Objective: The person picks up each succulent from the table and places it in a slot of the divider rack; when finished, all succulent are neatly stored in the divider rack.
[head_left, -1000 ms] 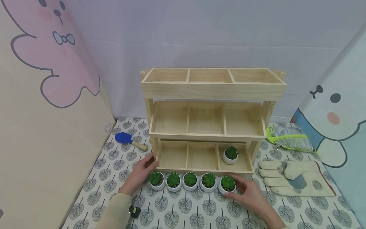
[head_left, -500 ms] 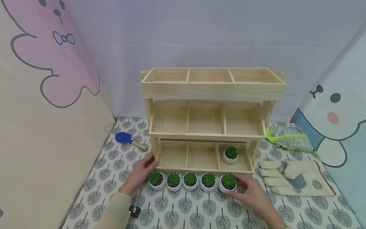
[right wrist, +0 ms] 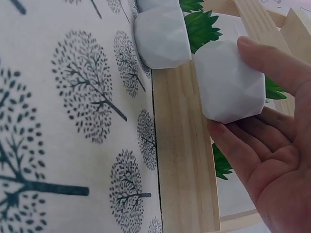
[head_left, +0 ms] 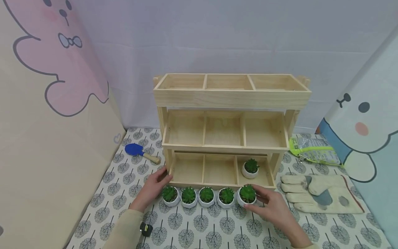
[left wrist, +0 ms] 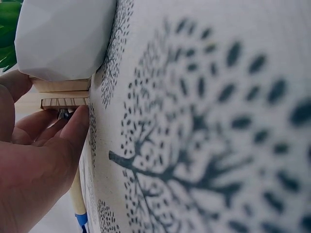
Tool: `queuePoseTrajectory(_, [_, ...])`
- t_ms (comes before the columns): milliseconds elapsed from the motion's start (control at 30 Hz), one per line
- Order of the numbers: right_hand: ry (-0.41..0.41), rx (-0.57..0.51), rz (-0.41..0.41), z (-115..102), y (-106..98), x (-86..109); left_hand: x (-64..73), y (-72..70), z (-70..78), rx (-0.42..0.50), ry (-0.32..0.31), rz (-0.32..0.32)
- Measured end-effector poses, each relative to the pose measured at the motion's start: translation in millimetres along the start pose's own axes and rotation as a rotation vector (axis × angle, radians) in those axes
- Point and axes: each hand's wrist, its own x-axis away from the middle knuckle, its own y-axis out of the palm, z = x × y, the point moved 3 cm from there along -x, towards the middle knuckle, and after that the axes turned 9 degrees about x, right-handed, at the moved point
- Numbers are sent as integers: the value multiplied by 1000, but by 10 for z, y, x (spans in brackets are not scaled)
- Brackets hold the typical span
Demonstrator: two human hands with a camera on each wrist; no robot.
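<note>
My right hand pinches the small white pot of a green succulent, the rightmost of the front row. In the right wrist view the pot is raised off the tablecloth, level with the shelf's front board, thumb on one side and fingers on the other. My left hand grips the lower left end of the three-tier wooden shelf; the left wrist view has its fingers around a board end. Another potted succulent sits in the bottom tier's right compartment.
Several potted succulents line the tablecloth along the shelf's front. A blue trowel lies at left. On the right are a pair of work gloves and a clear bag with yellow-green trim. A small black object is near the left sleeve.
The right hand has lifted the rightmost potted succulent a little and shifted it slightly toward the shelf. My left hand stays in place on the shelf.
</note>
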Motion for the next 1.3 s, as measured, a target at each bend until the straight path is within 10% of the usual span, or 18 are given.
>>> queuePoseTrajectory(1300, [25,-93,89,-231,159,-429,-23,10,-39,12,-5,8])
